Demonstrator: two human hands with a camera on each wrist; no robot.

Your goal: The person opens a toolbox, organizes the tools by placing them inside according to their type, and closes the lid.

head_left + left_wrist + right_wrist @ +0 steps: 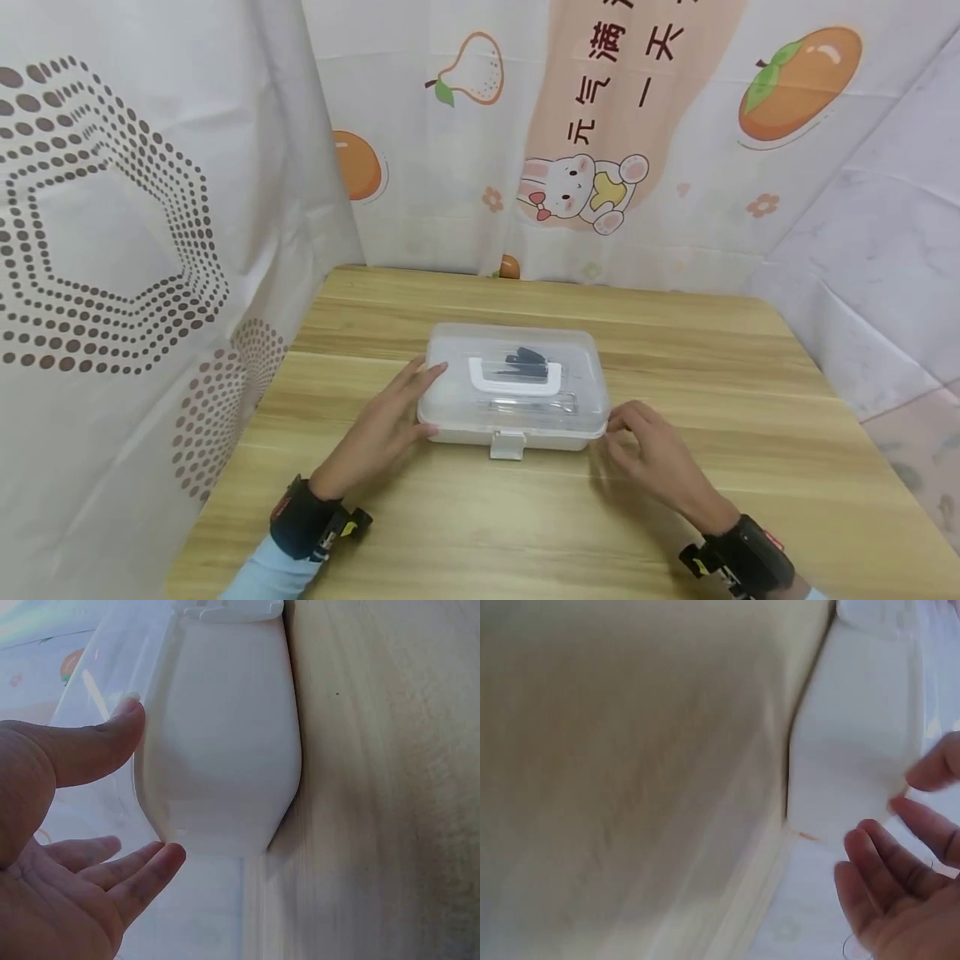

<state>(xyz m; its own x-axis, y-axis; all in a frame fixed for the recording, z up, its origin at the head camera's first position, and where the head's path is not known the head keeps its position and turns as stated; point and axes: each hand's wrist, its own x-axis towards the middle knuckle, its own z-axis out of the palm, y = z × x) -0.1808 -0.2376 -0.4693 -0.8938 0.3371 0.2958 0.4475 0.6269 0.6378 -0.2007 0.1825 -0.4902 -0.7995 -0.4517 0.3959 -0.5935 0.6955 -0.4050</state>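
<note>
A white plastic storage box [465,436] with a see-through lid [453,343] sits on the table, the lid down over it. On top is a white carry handle [517,388]; a latch tab [507,446] sticks out at the front. My left hand [386,423] rests against the left end, thumb at the lid's rim near the front corner, fairly straight fingers along the side. At the front right corner, my right hand [654,454] pinches the rim between thumb [934,766] and curled index finger. Its other fingers are loosely bent beside the corner.
Through the lid show dark items [528,360] and a slim metal tool with finger loops [567,404]. The wood-grain table [675,337] extends around the box. Printed curtains [420,225] hang behind it and along both sides.
</note>
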